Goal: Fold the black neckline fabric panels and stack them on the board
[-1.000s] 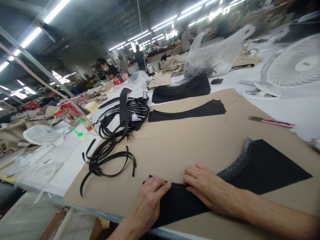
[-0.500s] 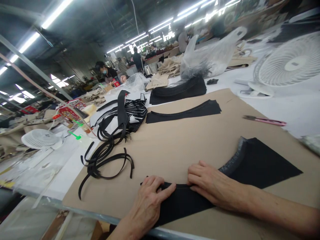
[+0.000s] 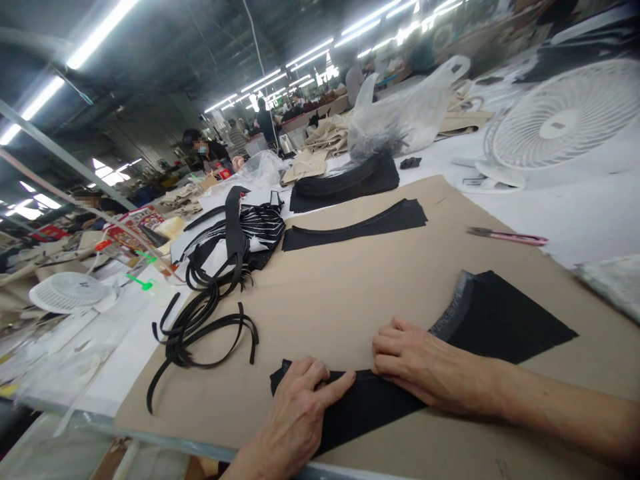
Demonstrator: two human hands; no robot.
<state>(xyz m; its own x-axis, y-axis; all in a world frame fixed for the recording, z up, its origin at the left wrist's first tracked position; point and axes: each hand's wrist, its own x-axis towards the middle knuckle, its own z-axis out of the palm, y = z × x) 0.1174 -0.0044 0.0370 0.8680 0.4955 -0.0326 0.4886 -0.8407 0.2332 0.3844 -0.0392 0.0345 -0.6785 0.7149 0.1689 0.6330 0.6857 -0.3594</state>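
Observation:
A black fabric piece (image 3: 510, 317) with a curved upper edge lies on a tan board. Along the right part of the curve runs a shiny grey band, while the edge near my hands looks folded over. My left hand (image 3: 297, 413) grips the piece near its left end, fingers curled and thumb stretched along the fold. To its right, my right hand (image 3: 415, 363) pinches the same edge with bent fingers; its fingertips are partly hidden. Farther back lies a similar black piece (image 3: 355, 225), and behind it a stack of black pieces (image 3: 345, 187).
Black straps (image 3: 200, 333) lie loose on the left of the tan board (image 3: 320, 293). Pink-handled thread snips (image 3: 507, 235) rest at the right. White fans (image 3: 560, 127) stand on the table, one on each side. A plastic bag (image 3: 400, 120) sits behind; other people are in the background.
Both hands have slid slightly right along the curved edge, and more of the fabric's left end shows beside my left hand. The whole view has shifted a little.

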